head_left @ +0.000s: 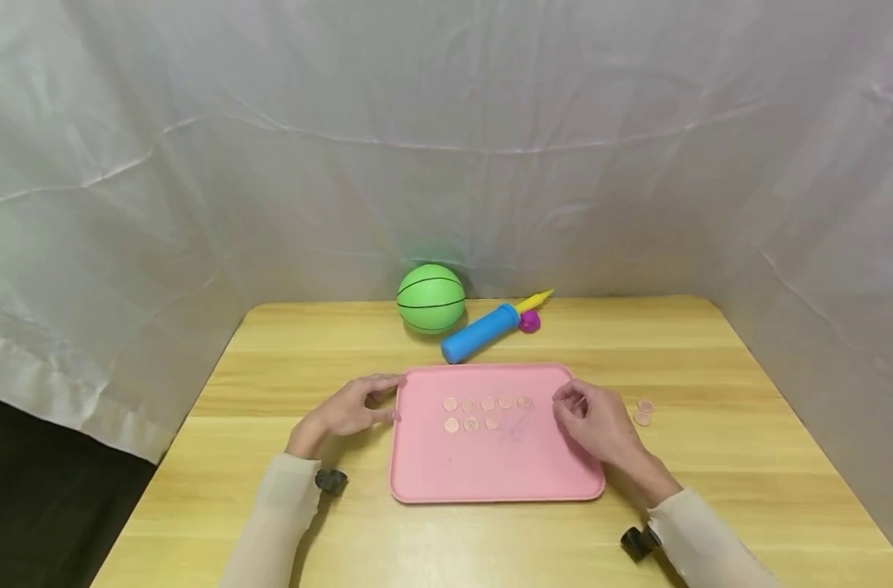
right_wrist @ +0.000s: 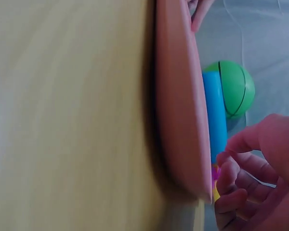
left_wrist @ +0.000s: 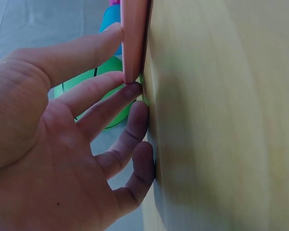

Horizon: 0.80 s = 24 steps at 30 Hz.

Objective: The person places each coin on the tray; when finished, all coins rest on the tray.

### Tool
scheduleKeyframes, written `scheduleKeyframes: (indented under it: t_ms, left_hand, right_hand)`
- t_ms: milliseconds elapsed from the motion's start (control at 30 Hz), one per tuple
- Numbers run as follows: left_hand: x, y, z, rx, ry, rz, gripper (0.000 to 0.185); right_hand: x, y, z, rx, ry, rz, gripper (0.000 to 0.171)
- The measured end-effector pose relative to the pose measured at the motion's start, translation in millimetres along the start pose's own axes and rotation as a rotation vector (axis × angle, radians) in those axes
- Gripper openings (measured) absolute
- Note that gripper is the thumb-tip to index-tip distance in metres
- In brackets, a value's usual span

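1. In the head view, a flat pink plastic tray (head_left: pixel 490 457) with rounded corners lies in the middle of the light wooden worktop (head_left: pixel 711 343). On the far half of the tray there are seven small round pinkish coins (head_left: pixel 487 403), four in the far row and three in the near row. The left hand (head_left: pixel 350 411) rests on the worktop at the left edge of the tray, and its fingertips touch this edge near the far left corner. The right hand (head_left: pixel 591 420) is over the right edge of the tray with the fingers bent inward. I cannot tell if this grip pinches a coin. Two more coins of the same kind (head_left: pixel 643 412) lie on the worktop just to the right of this hand. Behind the tray are a green ball with black lines (head_left: pixel 430 298) and a blue cylinder pump with a yellow tip (head_left: pixel 483 331), close together. A white cloth (head_left: pixel 446 139) closes the back and the sides.

2. In the left wrist view, the grip of the left hand (left_wrist: pixel 62 159) is released: the fingers are nearly straight, and the fingertips (left_wrist: pixel 130 91) press against the rim of the tray (left_wrist: pixel 133 38) and against the worktop.

3. In the right wrist view, the right hand (right_wrist: pixel 260 178) has its fingers curled beside the rim of the tray (right_wrist: pixel 180 110). What they hold, if anything, is hidden. The ball (right_wrist: pixel 236 89) and the pump (right_wrist: pixel 215 115) show behind the tray.
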<state>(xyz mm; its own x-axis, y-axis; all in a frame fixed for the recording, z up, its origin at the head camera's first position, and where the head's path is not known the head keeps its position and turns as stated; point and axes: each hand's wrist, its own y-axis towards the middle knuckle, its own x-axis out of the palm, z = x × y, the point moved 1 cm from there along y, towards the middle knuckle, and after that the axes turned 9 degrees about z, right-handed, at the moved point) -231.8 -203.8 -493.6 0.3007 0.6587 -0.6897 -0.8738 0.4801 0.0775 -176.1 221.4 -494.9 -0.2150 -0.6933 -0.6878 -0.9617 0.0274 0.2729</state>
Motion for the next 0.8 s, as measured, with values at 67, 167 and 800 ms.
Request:
scheduleKeyframes:
  t_ms: [67, 167, 800]
  left_hand:
    - [-0.9, 1.4, 0.5, 0.007, 0.010, 0.005, 0.064]
    - [-1.5, 2.8, 1.7, 0.012, 0.030, 0.005, 0.064]
    - [-2.5, -0.4, 0.9, -0.006, 0.015, -0.002, 0.064]
  right_hand:
    - [-4.6, 0.0, 5.4, 0.000, -0.016, 0.004, 0.008]
    - [-11.8, -0.6, 13.0, 0.010, -0.043, 0.011, 0.010]
    - [-59.2, 8.2, 52.2, 0.016, -0.189, 0.023, 0.012]
